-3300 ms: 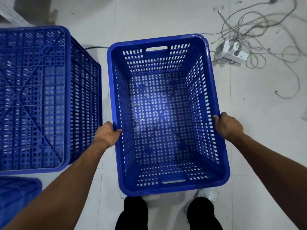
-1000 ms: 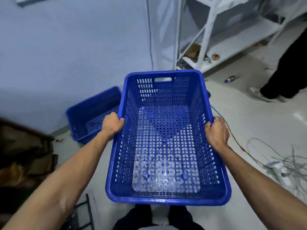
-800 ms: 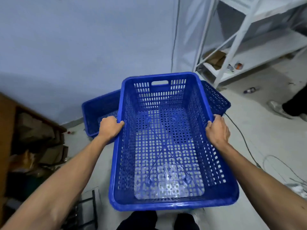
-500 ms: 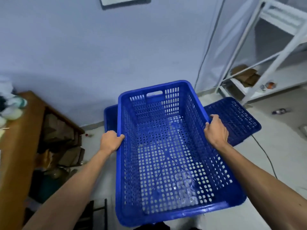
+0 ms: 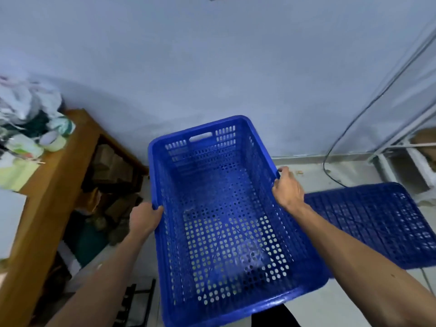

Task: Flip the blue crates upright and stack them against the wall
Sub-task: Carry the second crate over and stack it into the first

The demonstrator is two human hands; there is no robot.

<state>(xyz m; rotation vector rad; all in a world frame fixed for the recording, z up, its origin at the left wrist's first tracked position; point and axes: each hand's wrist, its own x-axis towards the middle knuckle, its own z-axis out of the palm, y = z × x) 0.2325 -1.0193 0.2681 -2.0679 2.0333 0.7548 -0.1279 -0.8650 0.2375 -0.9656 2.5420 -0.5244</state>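
The person is holding one blue crate [image 5: 224,208] open side up, off the floor, with its far end pointing at the pale wall [image 5: 212,67]. The left hand [image 5: 144,219] is gripping the left long rim, with its thumb hooked over the edge. The right hand [image 5: 287,187] is clasping the right rim likewise. A second blue crate [image 5: 377,220] is lying on the floor just right of it, apparently base-up, though the picture is blurred. A wooden shelf unit [image 5: 59,173] is standing at left.
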